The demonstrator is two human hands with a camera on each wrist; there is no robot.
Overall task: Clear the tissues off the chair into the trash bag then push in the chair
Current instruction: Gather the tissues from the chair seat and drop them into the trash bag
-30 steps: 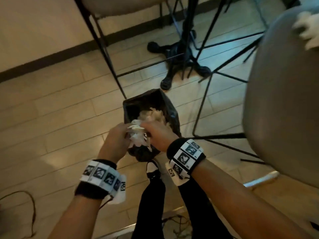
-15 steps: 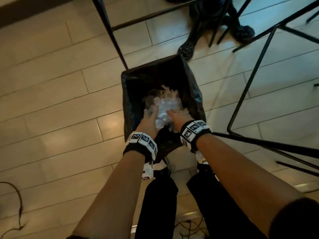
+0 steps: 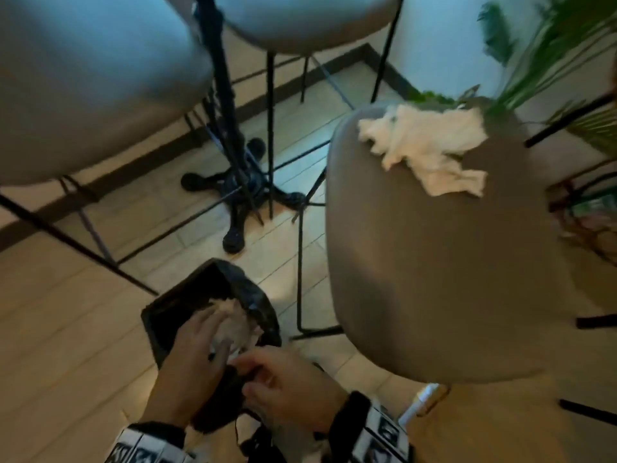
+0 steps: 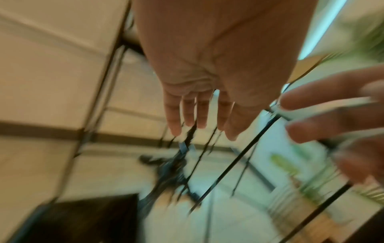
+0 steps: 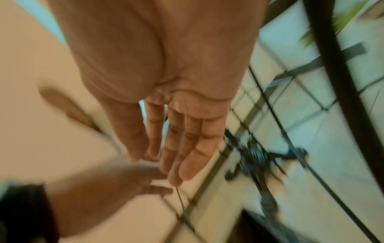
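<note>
Tissues (image 3: 430, 152): crumpled white wad lying on the far part of the grey chair (image 3: 444, 269) seat, near its back edge. More tissue (image 3: 233, 320) sits inside the black trash bag (image 3: 163, 312), which stands open on the floor (image 3: 66, 329) just left of the chair's black wire legs

Left hand (image 3: 197, 359): over the bag mouth, fingers extended, palm down above the tissue in the bag; the wrist view shows the palm flat with fingers straight (image 4: 197, 113), holding nothing. Head view is too blurred to tell whether the fingertips touch the tissue

Right hand (image 3: 283, 385): at the near rim of the bag, just beside the left hand; its wrist view shows fingers straight (image 5: 187, 148), released, palm bare

Both wrists carry black bands with printed square markers (image 3: 380, 432)

Surroundings: two more grey seats (image 3: 83, 78) on black frames beyond the bag, a black pedestal base (image 3: 240, 192) on the tiled floor, green plant fronds (image 3: 547, 48) behind the chair
</note>
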